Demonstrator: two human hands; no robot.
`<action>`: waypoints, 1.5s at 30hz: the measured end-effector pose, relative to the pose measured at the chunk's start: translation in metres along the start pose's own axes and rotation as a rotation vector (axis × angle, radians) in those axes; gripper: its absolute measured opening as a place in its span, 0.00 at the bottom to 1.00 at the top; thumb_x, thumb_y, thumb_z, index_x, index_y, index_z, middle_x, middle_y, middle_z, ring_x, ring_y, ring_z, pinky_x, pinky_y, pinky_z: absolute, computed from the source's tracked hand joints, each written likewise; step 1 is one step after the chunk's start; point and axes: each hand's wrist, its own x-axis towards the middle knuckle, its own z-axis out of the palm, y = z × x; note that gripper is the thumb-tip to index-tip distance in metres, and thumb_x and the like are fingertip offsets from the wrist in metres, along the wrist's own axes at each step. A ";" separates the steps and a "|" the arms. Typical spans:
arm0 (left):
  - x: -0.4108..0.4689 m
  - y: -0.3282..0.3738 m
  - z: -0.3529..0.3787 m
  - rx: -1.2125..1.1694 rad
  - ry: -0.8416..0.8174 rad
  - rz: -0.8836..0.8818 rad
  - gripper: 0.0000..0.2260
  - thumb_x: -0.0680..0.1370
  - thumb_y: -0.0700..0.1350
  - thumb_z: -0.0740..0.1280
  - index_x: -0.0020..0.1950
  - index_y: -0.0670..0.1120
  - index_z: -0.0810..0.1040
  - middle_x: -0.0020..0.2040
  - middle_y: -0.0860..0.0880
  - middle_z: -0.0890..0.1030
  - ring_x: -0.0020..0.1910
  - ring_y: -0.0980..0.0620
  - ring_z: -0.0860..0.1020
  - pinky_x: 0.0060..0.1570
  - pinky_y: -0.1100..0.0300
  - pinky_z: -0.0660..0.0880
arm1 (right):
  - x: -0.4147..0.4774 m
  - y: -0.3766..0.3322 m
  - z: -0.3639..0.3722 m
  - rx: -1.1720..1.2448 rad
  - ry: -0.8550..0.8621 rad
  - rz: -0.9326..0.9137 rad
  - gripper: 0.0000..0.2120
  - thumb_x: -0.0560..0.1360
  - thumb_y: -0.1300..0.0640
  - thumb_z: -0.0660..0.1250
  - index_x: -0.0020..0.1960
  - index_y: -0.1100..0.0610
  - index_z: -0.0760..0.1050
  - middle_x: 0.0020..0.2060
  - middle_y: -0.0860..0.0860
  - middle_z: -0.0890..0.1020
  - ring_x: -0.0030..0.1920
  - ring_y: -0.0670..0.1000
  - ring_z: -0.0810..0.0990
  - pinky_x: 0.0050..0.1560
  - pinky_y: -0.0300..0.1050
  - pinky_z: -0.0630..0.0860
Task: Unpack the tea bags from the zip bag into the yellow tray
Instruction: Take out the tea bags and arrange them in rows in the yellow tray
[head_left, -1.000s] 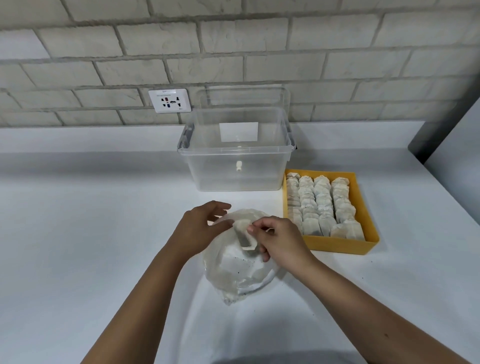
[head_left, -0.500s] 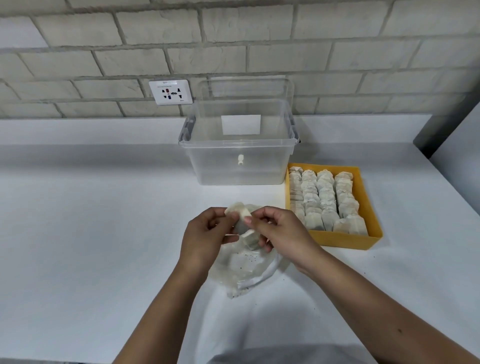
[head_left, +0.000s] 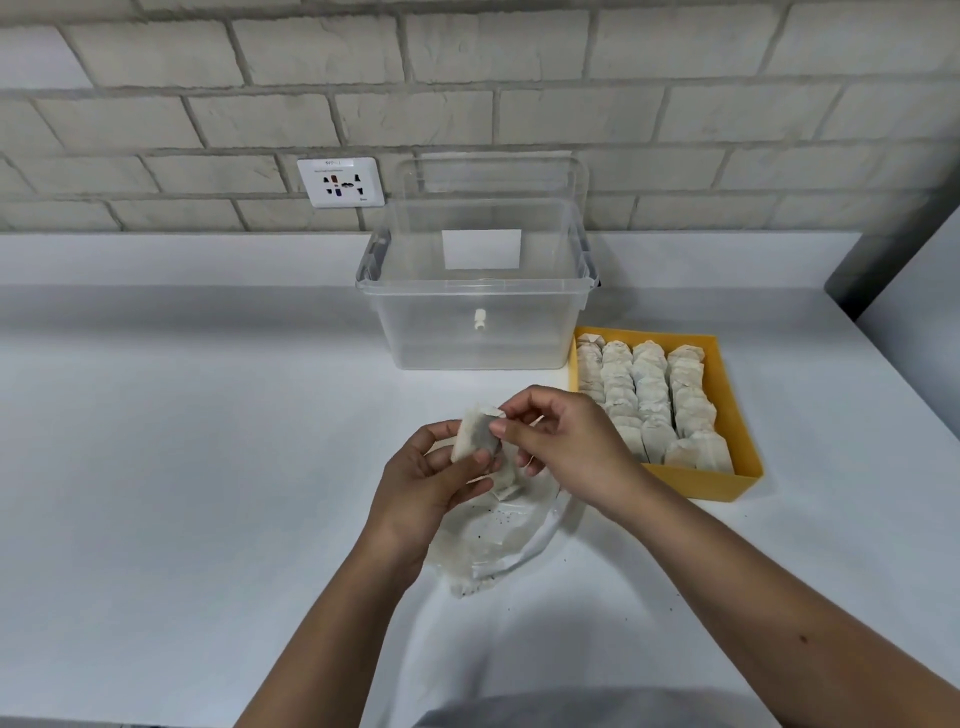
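- At bottom edge, strip of grey fabric (head_left: 519, 714), blurred.
- Next up, zip bag (head_left: 491, 540) lying crumpled on white counter (head_left: 182, 493), dark specks inside, mouth pointing toward hands; rest of contents too unclear to tell.
- Over bag's mouth, grips one tea bag (head_left: 474, 435) with left hand (head_left: 434, 480): thumb across its front, fingers curled behind.
- Pinches same tea bag's upper right edge with right hand (head_left: 571, 447), thumb and forefinger closed on it, other fingers loosely curled.
- Tea bag off counter, roughly upright, left of tray, not in it.
- Just below it, another pale paper piece, half hidden by hands; cannot tell what.
- Right of hands, yellow tray (head_left: 701, 486) on counter, packed with four rows of standing tea bags (head_left: 647, 400), nearly full.
- Further back, clear plastic bin (head_left: 478, 332), open, just beside tray's far left corner.
- Behind bin, clear lid (head_left: 493, 176) upright against brick wall (head_left: 675, 78).
- Left of lid, white wall socket (head_left: 340, 182).
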 end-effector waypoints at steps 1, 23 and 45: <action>0.000 0.001 -0.002 0.068 -0.009 0.020 0.17 0.75 0.36 0.73 0.63 0.44 0.77 0.50 0.42 0.86 0.53 0.45 0.85 0.55 0.53 0.81 | 0.001 -0.001 -0.001 -0.041 0.005 -0.045 0.03 0.72 0.57 0.75 0.42 0.52 0.81 0.35 0.50 0.82 0.30 0.51 0.79 0.39 0.51 0.80; 0.009 0.003 -0.026 0.678 0.279 0.201 0.06 0.80 0.48 0.68 0.46 0.54 0.84 0.37 0.56 0.85 0.40 0.51 0.84 0.51 0.47 0.80 | 0.005 0.048 0.037 -0.923 -0.109 -0.140 0.13 0.75 0.51 0.65 0.58 0.49 0.77 0.54 0.49 0.80 0.54 0.53 0.79 0.42 0.42 0.68; 0.004 0.005 -0.009 0.365 0.038 0.053 0.06 0.79 0.46 0.69 0.50 0.46 0.85 0.42 0.45 0.87 0.43 0.50 0.85 0.51 0.55 0.82 | 0.010 0.000 0.003 -0.421 -0.198 -0.214 0.20 0.69 0.59 0.76 0.58 0.50 0.74 0.39 0.47 0.81 0.35 0.44 0.79 0.42 0.40 0.77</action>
